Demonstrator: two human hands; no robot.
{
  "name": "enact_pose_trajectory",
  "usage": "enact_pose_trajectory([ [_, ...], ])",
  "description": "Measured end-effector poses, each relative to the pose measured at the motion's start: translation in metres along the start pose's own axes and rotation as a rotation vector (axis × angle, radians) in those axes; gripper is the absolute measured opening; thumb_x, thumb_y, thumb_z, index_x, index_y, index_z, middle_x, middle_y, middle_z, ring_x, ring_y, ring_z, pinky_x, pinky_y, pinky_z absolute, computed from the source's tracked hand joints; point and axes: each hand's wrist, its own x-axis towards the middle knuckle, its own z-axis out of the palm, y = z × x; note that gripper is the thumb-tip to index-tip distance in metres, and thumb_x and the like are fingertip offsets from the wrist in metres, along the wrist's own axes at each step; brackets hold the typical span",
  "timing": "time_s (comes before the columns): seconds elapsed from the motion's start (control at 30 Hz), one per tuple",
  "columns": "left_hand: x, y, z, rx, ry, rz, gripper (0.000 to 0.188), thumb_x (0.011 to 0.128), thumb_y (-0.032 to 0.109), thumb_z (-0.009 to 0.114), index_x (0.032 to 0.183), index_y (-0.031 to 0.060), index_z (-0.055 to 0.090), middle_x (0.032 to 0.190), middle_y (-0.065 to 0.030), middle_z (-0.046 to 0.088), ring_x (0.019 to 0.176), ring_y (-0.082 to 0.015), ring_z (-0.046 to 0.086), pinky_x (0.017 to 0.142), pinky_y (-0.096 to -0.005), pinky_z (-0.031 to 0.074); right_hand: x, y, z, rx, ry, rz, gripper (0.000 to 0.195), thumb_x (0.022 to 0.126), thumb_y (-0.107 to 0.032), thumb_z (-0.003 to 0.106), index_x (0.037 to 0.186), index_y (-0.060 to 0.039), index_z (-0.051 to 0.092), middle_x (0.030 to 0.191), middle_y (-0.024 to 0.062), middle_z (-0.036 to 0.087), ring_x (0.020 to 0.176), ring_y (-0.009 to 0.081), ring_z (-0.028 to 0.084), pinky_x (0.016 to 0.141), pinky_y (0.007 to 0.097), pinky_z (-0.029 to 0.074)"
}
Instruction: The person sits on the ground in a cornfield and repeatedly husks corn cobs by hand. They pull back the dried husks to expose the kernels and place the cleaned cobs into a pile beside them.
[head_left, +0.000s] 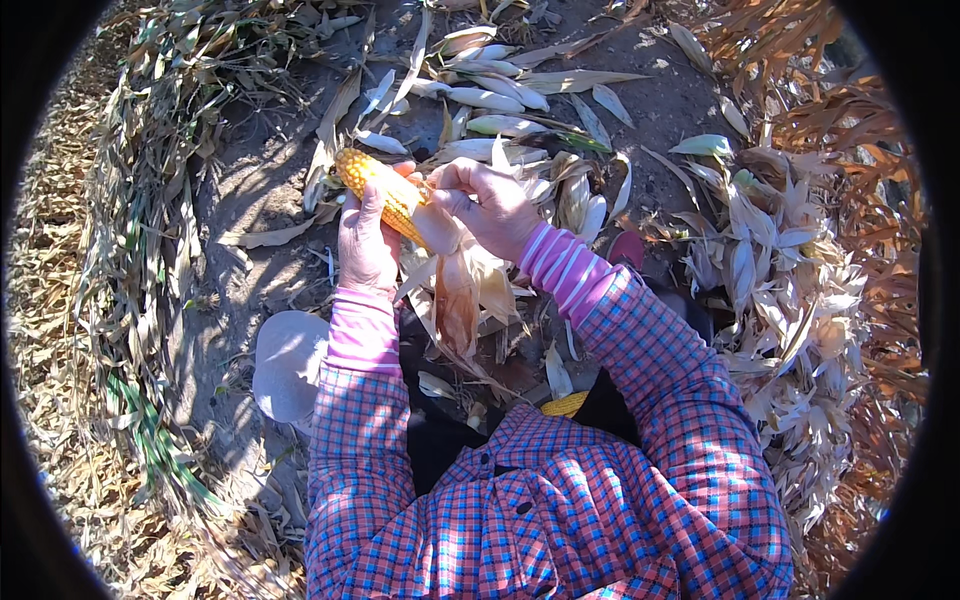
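A yellow ear of corn (397, 201), partly stripped, slants in front of me with its bare kernel tip up and to the left. My left hand (371, 236) wraps around the ear from below, thumb along the kernels. At the ear's right side, my right hand (487, 202) pinches a brownish bit of silk or husk between thumb and fingers; which of the two I cannot tell. Peeled dry husk leaves (457, 300) hang from the lower end of the ear. Near my lap, another bare yellow ear (564, 405) shows partly behind my plaid shirt.
Several unhusked ears (487, 97) lie on the bare soil ahead. A heap of loose husks (795, 315) is at my right, beside dry standing leaves (877, 150). Cut corn stalks (150, 225) line the left. A pale rounded object (291, 367) sits by my left forearm.
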Motion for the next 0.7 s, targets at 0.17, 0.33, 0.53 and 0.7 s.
enact_pose_trajectory([
  [0.17, 0.003, -0.001, -0.008, -0.08, 0.045, -0.02, 0.052, 0.094, 0.039, 0.049, 0.126, -0.0008, 0.04, 0.121, -0.0195, 0.054, 0.109, -0.0262, 0.055, 0.096, -0.0405, 0.044, 0.005, 0.017, 0.007, 0.332, 0.0, -0.01, 0.012, 0.092, -0.012, 0.055, 0.091, -0.0025, 0.048, 0.078, 0.0066, 0.057, 0.074, 0.0106, 0.054, 0.069, 0.0276, 0.047],
  [0.33, -0.001, -0.002, 0.0, -0.111, 0.076, -0.018, 0.049, 0.094, 0.038, 0.051, 0.122, -0.0022, 0.043, 0.114, -0.0184, 0.057, 0.102, -0.0251, 0.058, 0.089, -0.0387, 0.048, 0.001, 0.006, 0.007, 0.105, -0.011, 0.064, 0.008, 0.091, -0.009, 0.055, 0.093, -0.0041, 0.049, 0.077, 0.0073, 0.057, 0.072, 0.0146, 0.056, 0.068, 0.0291, 0.047],
  [0.53, 0.005, 0.003, -0.01, -0.105, 0.207, 0.032, 0.046, 0.095, 0.039, 0.048, 0.114, -0.0022, 0.047, 0.103, -0.018, 0.062, 0.094, -0.0244, 0.061, 0.083, -0.038, 0.051, -0.012, 0.01, 0.013, -0.063, -0.183, 0.084, 0.009, 0.092, -0.01, 0.053, 0.097, -0.0033, 0.051, 0.083, 0.0068, 0.056, 0.073, 0.0141, 0.055, 0.068, 0.0294, 0.047],
  [0.7, 0.005, 0.007, -0.032, -0.056, 0.248, 0.029, 0.044, 0.095, 0.038, 0.049, 0.115, -0.0002, 0.047, 0.098, -0.0166, 0.062, 0.086, -0.0259, 0.063, 0.083, -0.0388, 0.051, -0.023, 0.003, 0.013, -0.236, -0.637, 0.176, 0.017, 0.087, -0.02, 0.054, 0.099, -0.0084, 0.057, 0.085, 0.0138, 0.063, 0.083, 0.0297, 0.062, 0.073, 0.0357, 0.047],
])
